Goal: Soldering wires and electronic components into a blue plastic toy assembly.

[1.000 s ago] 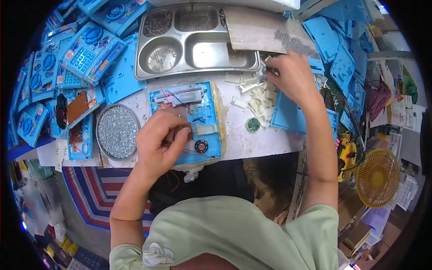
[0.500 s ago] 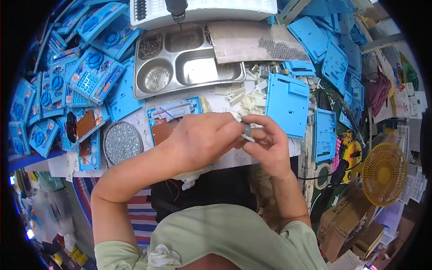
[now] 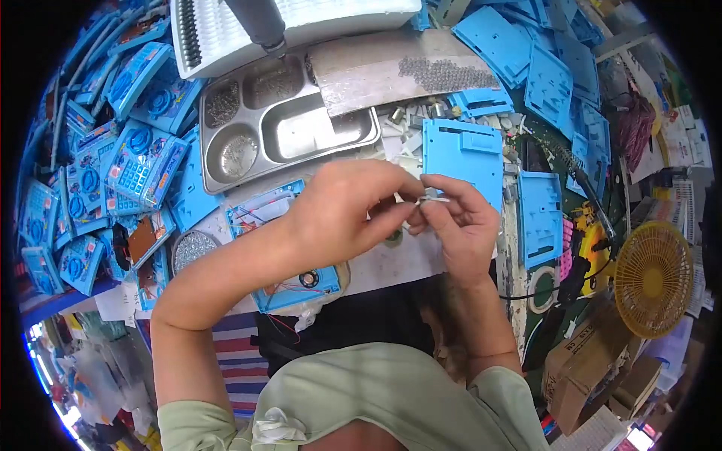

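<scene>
Close together over the worktable, my left hand [image 3: 338, 207] and my right hand [image 3: 468, 229] meet at their fingertips. Both pinch a small white plastic part [image 3: 436, 199] with a greyish piece against it; the fingers partly hide it. Under my left forearm lies an opened blue toy casing [image 3: 331, 281] with red wires and a round black part inside, its middle covered by the arm. Just beyond my right hand is a flat blue plastic panel [image 3: 462, 154]. Loose white plastic parts [image 3: 410, 144] are scattered beside that panel.
A steel compartment tray [image 3: 289, 154] with small metal parts stands beyond my hands, overlapped by cardboard [image 3: 361, 71] bearing small grey pieces. Finished-looking blue toys [image 3: 143, 169] pile up at left, near a round dish [image 3: 194, 249]. A dark tool [image 3: 259, 22] hangs above; a yellow fan [image 3: 653, 278] stands right.
The view has shifted, so the tray and toys sit further left. My fingertips have changed their hold on the small part, and more of the casing shows below my left forearm.
</scene>
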A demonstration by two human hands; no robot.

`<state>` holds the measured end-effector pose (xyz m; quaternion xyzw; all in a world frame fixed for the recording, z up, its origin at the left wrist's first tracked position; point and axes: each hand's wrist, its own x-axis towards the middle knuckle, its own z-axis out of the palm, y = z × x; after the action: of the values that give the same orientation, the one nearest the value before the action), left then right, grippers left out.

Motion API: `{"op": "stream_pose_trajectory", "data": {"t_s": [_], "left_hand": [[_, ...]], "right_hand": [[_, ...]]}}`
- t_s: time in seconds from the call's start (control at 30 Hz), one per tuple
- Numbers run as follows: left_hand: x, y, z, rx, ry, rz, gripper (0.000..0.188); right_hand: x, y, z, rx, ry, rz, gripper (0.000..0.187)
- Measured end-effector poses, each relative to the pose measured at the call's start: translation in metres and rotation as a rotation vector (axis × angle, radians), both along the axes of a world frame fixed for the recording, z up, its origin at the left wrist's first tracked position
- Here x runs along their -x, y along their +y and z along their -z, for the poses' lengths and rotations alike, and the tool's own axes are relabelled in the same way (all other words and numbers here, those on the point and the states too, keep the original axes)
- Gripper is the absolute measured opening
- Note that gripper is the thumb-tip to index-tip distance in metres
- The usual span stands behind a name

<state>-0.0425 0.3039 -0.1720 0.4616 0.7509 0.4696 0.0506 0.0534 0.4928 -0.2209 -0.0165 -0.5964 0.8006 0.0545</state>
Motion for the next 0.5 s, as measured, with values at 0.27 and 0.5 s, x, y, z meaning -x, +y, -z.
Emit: {"op": "stream_pose_trajectory", "data": {"t_s": [0.27, 0.5], "left_hand": [[0.006, 0.000, -0.008, 0.156, 0.626, 0.246, 0.019], [0.145, 0.045, 0.042, 0.254, 0.074, -0.405, 0.029]], "right_hand": [[-0.006, 0.014, 0.021, 0.524, -0.161, -0.275, 0.034], [-0.007, 0.004, 0.012, 0.555, -0.168, -0.284, 0.048]]}}
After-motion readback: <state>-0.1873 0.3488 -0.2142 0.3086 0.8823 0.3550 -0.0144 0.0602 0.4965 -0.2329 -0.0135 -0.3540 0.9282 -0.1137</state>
